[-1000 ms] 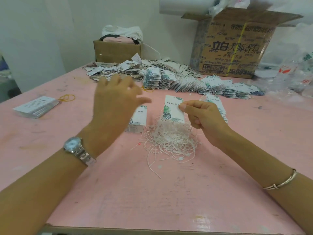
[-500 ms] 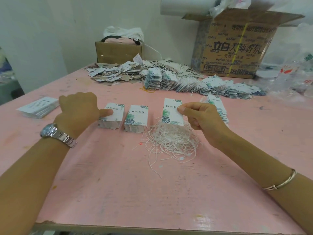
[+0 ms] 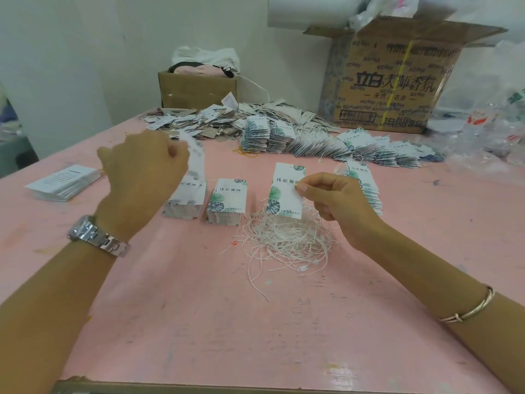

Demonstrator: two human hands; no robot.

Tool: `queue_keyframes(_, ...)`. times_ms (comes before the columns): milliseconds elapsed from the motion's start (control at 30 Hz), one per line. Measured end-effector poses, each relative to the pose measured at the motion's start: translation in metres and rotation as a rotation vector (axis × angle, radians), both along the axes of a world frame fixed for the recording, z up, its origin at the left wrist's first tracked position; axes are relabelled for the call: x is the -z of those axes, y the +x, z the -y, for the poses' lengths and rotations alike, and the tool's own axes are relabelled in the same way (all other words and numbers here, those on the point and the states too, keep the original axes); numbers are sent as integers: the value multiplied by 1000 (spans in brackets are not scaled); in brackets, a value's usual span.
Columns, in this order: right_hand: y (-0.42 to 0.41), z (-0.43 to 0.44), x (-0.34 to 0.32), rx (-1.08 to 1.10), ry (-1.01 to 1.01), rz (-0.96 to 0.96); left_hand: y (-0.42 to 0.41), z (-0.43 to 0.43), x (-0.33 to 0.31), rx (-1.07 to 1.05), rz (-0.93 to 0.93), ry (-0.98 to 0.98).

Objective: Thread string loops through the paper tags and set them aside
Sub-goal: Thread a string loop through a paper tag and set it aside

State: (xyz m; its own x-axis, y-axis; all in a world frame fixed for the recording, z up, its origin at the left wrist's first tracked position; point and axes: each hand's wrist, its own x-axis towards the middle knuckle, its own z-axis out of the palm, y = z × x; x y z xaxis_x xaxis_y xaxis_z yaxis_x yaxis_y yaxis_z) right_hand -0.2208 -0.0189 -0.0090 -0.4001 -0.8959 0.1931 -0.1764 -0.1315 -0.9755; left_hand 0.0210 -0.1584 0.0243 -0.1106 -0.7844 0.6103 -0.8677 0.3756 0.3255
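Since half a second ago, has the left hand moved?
Yes. The left hand has risen off the left tag stack, lifting a blurred tag from it.

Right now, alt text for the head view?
Right hand pinches an upright tag over a string pile on a pink table. Left hand holds a blurred tag above a tag stack; strung tags lie behind.

Beyond left hand (image 3: 142, 177), small open carton (image 3: 196, 89); beyond right hand (image 3: 338, 200), large printed carton (image 3: 397, 81), clear plastic (image 3: 488, 137) farther right.
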Motion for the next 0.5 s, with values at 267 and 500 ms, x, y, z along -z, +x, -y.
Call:
queue_keyframes(267,5,-1,2,-20,-97,-166,-44,-35,25,615,-560,325)
queue_keyframes(500,8,-5,0,-135,-192,-174,-50,-42,37,679,-454,377)
